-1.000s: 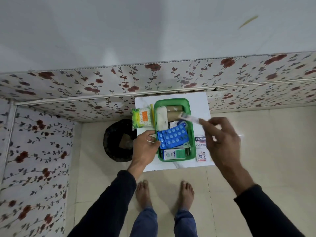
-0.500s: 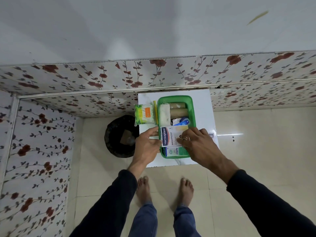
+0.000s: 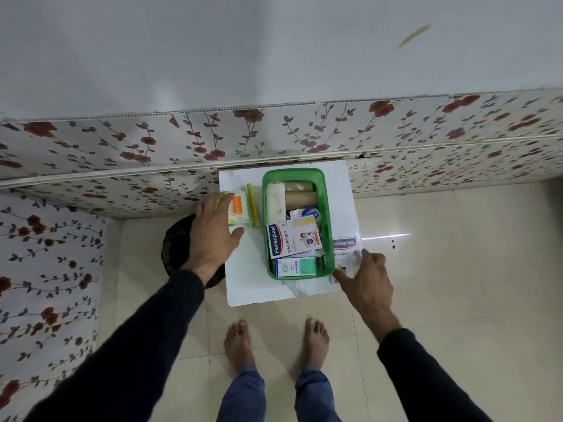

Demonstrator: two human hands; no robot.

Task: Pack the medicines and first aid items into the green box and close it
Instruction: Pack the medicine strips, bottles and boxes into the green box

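Observation:
The green box (image 3: 327,220) stands open on a small white table (image 3: 249,278). Inside lie a white gauze roll (image 3: 275,202), two brown bandage rolls (image 3: 300,191), a Hansaplast plaster pack (image 3: 292,240) on top, and a small green-and-white carton (image 3: 295,267). My left hand (image 3: 213,233) rests on a green-and-orange packet (image 3: 239,208) left of the box, fingers spread over it. My right hand (image 3: 367,278) touches a second Hansaplast pack (image 3: 345,248) lying on the table right of the box.
A black bin (image 3: 176,242) sits on the floor left of the table, partly under my left arm. A floral-papered wall ledge (image 3: 274,138) runs behind the table. My bare feet (image 3: 277,342) stand on the tiled floor in front.
My right hand left the plaster pack in the box and moved to the pack on the table at the right. My left hand moved from the box's left rim to the green-and-orange packet.

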